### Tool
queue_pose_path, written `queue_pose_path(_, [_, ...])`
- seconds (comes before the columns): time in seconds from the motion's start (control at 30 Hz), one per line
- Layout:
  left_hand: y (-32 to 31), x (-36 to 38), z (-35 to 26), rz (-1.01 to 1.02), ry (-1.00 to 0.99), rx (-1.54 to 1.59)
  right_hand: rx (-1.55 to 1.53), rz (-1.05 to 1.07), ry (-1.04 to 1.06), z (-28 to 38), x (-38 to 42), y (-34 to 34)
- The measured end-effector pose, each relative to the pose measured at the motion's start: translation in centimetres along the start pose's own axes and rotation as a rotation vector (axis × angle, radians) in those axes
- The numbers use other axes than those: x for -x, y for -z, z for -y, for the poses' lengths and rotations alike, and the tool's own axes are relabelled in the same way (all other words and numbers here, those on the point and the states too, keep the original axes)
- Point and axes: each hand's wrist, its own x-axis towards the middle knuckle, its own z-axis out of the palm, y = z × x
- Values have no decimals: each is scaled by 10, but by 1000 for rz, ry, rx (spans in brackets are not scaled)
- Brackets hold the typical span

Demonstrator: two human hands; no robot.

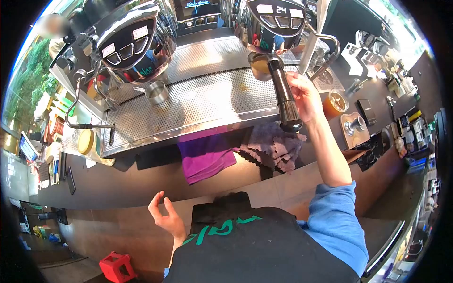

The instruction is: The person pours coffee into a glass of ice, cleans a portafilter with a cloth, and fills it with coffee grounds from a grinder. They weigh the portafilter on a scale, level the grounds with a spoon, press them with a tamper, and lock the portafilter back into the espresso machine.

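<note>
My right hand (306,98) is reached out beside the dark portafilter handle (284,96). Its fingers are closed, and what they grip is partly hidden behind the handle. The portafilter sits under the right group head of the chrome espresso machine (276,21), whose display reads 24. A shiny rounded metal surface (259,68), perhaps a cup, shows just left of the handle. Low in front of the apron, my left hand (166,217) is open, with nothing in it. A small metal cup with a handle (156,92) stands on the perforated drip tray (207,99), under the left group.
Purple (205,158) and grey (278,146) cloths hang at the counter's front. An amber drink (335,104) and a tamper (355,125) on a stand are to the right. Steam wands (89,126) jut out at the sides. A red stool (117,267) stands on the floor.
</note>
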Motion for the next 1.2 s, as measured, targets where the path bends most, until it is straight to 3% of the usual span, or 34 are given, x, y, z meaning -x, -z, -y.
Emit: queue_pose_path(1.2, [19, -8, 17, 12, 0, -14, 158, -53, 80, -6, 10, -6])
